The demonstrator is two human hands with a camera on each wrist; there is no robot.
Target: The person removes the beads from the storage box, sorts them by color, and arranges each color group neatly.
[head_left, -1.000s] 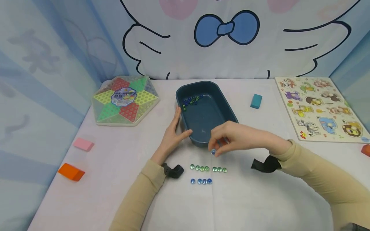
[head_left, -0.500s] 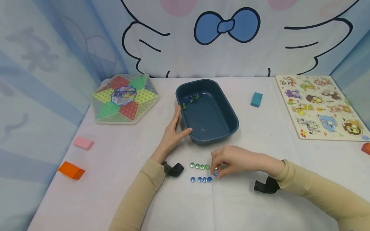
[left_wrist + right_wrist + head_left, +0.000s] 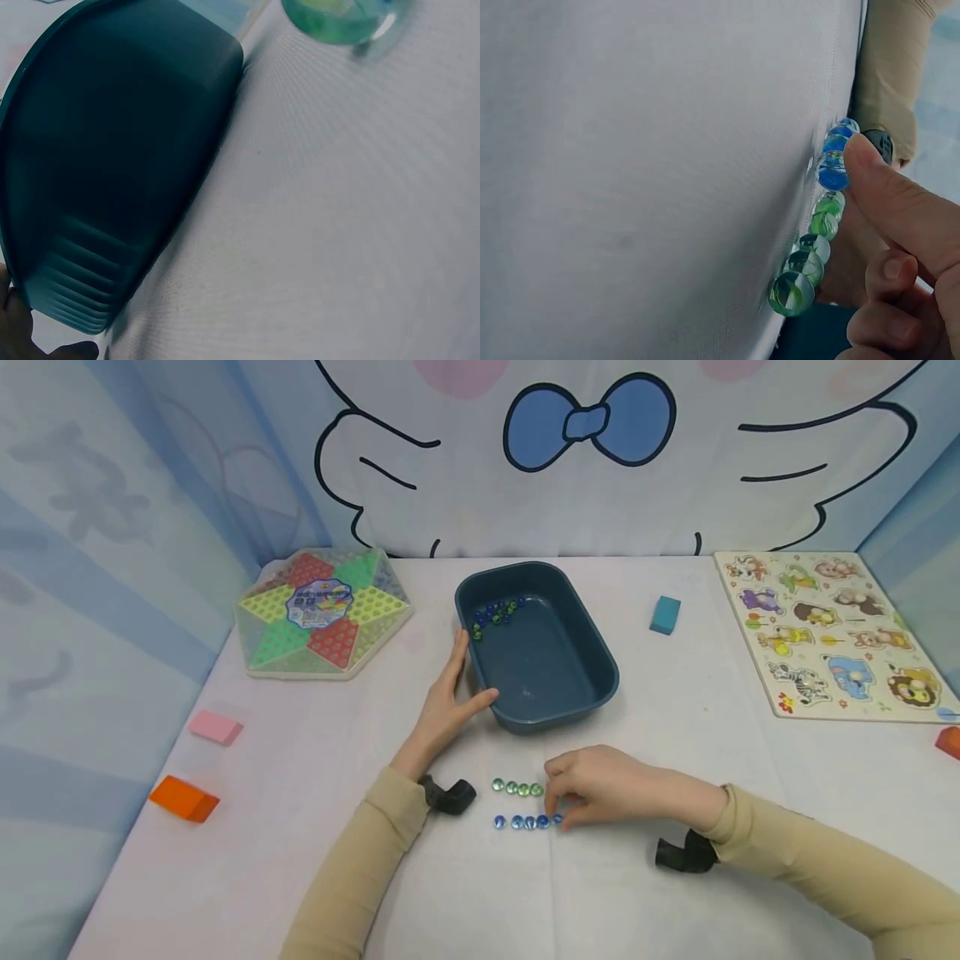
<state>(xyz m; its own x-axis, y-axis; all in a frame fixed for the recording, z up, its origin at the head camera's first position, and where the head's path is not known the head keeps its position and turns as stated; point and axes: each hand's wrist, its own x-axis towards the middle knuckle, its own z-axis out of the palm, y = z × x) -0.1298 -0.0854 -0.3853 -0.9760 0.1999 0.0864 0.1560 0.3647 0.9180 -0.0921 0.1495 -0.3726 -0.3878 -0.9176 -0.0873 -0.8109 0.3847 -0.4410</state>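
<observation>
My left hand [image 3: 442, 714] rests along the left side of a dark blue plastic basin [image 3: 540, 672], fingers straight and thumb at the near rim. In the left wrist view its fingers [image 3: 19, 330] show at the basin's end. My right hand [image 3: 607, 785] pinches a blue glass marble [image 3: 557, 819] at the right end of a row of blue marbles [image 3: 530, 822]. Just behind runs a row of green marbles [image 3: 517, 788], its right part hidden by this hand. In the right wrist view, the thumb [image 3: 877, 176] overlaps the blue marbles [image 3: 832, 169], with green ones [image 3: 791, 292] nearer.
Several blue and green marbles [image 3: 501, 612] lie in the basin's far left corner. A hexagonal game box [image 3: 322, 614] stands back left, an animal puzzle board [image 3: 843, 635] at right. Loose blocks are pink [image 3: 215, 727], orange [image 3: 184, 799], teal [image 3: 664, 615] and red-orange [image 3: 949, 742].
My right hand has come from the basin's near edge down toward me, bringing the blue marble to the right end of the blue row. The left hand has stayed on the basin.
</observation>
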